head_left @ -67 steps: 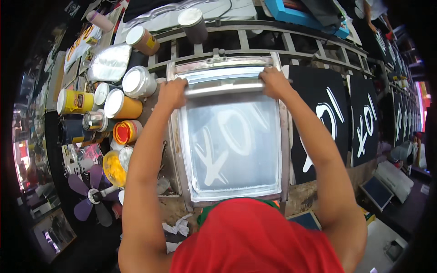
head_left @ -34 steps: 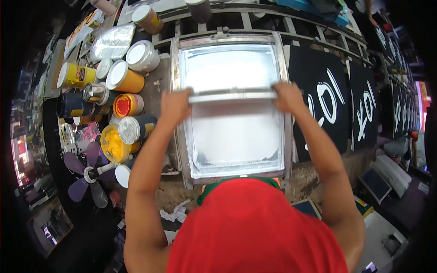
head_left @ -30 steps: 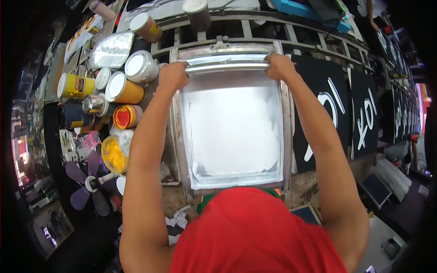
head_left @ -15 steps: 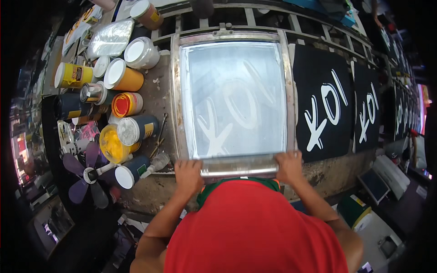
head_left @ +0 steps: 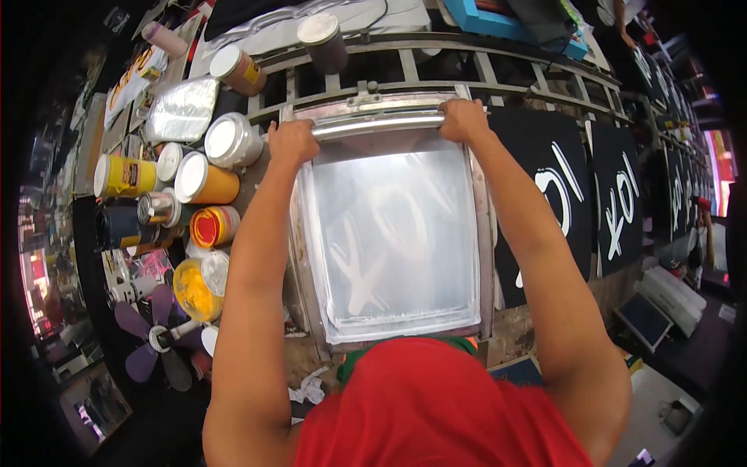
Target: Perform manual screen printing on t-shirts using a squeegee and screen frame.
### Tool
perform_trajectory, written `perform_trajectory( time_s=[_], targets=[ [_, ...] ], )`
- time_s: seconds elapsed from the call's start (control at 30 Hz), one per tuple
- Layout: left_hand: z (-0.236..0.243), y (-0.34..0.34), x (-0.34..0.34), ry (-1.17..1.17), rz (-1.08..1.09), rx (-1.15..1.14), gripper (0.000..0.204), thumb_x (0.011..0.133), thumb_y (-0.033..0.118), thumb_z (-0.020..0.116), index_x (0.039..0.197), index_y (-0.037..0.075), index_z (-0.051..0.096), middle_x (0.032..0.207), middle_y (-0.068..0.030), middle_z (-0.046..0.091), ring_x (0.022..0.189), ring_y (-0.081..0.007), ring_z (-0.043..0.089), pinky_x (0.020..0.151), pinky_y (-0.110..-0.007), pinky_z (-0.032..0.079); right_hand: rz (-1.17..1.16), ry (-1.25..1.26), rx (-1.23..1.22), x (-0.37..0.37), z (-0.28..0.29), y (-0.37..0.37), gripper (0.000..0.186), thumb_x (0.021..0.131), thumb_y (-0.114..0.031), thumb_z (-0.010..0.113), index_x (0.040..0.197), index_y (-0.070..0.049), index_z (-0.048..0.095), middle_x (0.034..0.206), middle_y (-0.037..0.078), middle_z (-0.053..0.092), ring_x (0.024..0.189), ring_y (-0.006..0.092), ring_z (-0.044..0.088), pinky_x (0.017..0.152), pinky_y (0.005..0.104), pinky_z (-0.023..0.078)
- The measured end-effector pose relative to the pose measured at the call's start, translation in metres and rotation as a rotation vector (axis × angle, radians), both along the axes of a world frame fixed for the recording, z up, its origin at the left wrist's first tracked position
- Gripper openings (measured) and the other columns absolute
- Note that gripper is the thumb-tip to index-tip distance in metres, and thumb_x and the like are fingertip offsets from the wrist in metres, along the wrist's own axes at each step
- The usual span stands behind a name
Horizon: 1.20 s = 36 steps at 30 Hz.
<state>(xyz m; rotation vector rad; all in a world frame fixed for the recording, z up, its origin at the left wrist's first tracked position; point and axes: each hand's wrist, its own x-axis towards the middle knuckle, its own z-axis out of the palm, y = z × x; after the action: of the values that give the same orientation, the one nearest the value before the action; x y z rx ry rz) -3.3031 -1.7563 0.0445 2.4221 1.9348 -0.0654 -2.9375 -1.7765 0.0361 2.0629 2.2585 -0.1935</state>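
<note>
A silk-screen frame (head_left: pixel 484 226) lies flat on the bench in front of me, its pale mesh (head_left: pixel 389 272) showing brush-style white lettering and ink streaks along the near edge. Across its far end sits a metal-handled squeegee (head_left: pixel 380 124). My left hand (head_left: pixel 294 141) is closed around the squeegee's left end, and my right hand (head_left: pixel 464 121) grips its right end. Both arms stretch far forward. What lies under the screen is hidden.
Black printed panels (head_left: pixel 617 194) with white lettering line the right, partly behind my right arm. Paint tubs (head_left: pixel 206 177) crowd the left, with a purple-bladed fan (head_left: pixel 159 338) nearer me. Beyond the frame run metal rails (head_left: pixel 408 66) and a dark-sided tub (head_left: pixel 321 43).
Both hands have carried the squeegee from the screen's near edge to its far end, and my arms have straightened. The view has shifted, revealing more of the far side.
</note>
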Motion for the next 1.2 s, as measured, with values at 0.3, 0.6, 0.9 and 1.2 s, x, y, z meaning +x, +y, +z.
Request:
perform_trajectory(
  time_s=[0.3,0.6,0.9,1.2],
  targets=[
    [-0.003,-0.192,-0.019,-0.068,-0.047,-0.092,0.032,0.073,0.012,0.063,0.101,0.016,0.077,0.099,-0.0107,0.076,0.103,-0.0317,0.069,0.117,-0.057,0.032,0.070,0.112,0.006,-0.003,0.005,-0.193,0.037,0.068,-0.018,0.064,0.100,-0.011,0.079,0.096,0.013,0.072,0.097,0.0336,0.068,0.100,0.0511,0.040],
    [-0.007,-0.435,-0.050,-0.101,-0.014,-0.311,0.042,0.066,0.013,0.075,0.107,0.015,0.072,0.107,-0.0068,0.073,0.111,-0.0291,0.063,0.113,-0.056,0.033,0.062,0.178,-0.274,-0.022,0.000,-0.433,0.038,0.064,-0.022,0.075,0.100,-0.010,0.077,0.101,0.015,0.073,0.098,0.0358,0.068,0.103,0.0532,0.041],
    [-0.002,-0.392,-0.059,-0.369,-0.138,-0.003,0.054,0.066,0.043,0.089,0.104,0.009,0.071,0.103,-0.0079,0.064,0.105,-0.0320,0.056,0.098,-0.047,0.039,0.063,0.329,-0.255,-0.017,0.014,-0.385,0.052,0.073,-0.033,0.088,0.113,-0.005,0.072,0.107,0.018,0.072,0.109,0.0366,0.065,0.103,0.0475,0.042],
    [-0.014,-0.387,-0.041,-0.153,-0.092,-0.064,0.065,0.084,0.066,0.068,0.101,0.004,0.070,0.107,-0.0143,0.072,0.110,-0.0346,0.055,0.101,-0.054,0.032,0.038,0.122,-0.496,-0.025,-0.006,-0.357,0.088,0.074,-0.083,0.065,0.106,-0.001,0.074,0.102,0.021,0.074,0.106,0.0361,0.069,0.100,0.0555,0.036]
  ],
)
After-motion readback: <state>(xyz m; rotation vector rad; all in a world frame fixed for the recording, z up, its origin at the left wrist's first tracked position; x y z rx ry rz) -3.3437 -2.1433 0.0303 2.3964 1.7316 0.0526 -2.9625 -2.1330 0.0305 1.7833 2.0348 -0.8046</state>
